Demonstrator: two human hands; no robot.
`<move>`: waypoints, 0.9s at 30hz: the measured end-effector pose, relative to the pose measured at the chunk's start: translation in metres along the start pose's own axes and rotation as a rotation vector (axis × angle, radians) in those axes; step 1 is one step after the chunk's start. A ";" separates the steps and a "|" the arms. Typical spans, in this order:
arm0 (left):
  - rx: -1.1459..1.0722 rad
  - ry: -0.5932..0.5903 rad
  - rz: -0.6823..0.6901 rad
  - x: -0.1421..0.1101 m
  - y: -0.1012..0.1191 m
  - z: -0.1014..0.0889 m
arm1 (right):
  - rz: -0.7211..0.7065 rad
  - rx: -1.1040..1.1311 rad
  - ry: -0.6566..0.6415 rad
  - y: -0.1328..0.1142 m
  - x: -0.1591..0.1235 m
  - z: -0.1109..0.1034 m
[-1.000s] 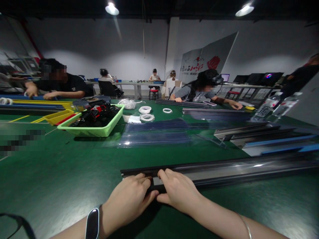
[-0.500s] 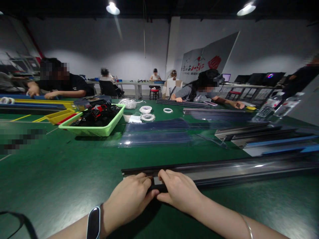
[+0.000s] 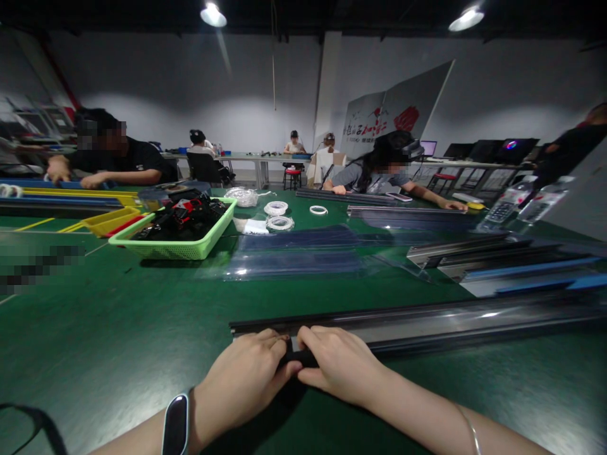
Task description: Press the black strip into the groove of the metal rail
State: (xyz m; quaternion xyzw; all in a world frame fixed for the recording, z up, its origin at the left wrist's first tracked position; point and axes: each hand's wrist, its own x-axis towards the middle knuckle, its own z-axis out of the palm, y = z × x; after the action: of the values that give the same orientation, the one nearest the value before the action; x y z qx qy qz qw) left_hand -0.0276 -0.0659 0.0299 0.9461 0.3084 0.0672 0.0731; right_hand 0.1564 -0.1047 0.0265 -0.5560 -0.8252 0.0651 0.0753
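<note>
A long dark channel-shaped strip (image 3: 427, 322) with a shiny, clear-looking face lies across the green table (image 3: 156, 322), running off towards the right. My left hand (image 3: 251, 373) is closed on its near edge close to the left end, fingers curled over the top and thumb below. Right beside it, my right hand (image 3: 334, 363) grips the same edge, with bent fingers on the inner face and the thumb underneath. A small black part shows between the two hands; the fingers hide most of it.
Beyond the strip lie clear plastic sheets (image 3: 294, 265) and rolls of white tape (image 3: 279, 223). A green basket (image 3: 208, 246) of black and red parts stands left. More strips (image 3: 474, 256) and water bottles (image 3: 507, 202) are at right. Co-workers sit across the table.
My hands and the strip keep nearly the same place. The whole view has shifted slightly left. The co-worker's outstretched hand at the right has moved a little.
</note>
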 end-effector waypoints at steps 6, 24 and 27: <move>-0.011 0.000 0.003 0.001 0.000 -0.001 | -0.033 -0.027 0.030 0.002 -0.002 0.002; -0.012 0.046 0.012 -0.002 0.000 0.003 | -0.099 0.019 0.055 0.002 0.004 0.002; -0.001 0.057 -0.021 -0.001 0.000 0.004 | -0.105 0.066 0.032 0.003 0.005 0.002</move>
State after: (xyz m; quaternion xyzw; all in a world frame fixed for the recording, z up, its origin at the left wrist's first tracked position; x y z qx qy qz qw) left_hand -0.0281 -0.0672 0.0262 0.9404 0.3202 0.0936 0.0657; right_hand 0.1569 -0.0993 0.0245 -0.5101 -0.8494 0.0794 0.1100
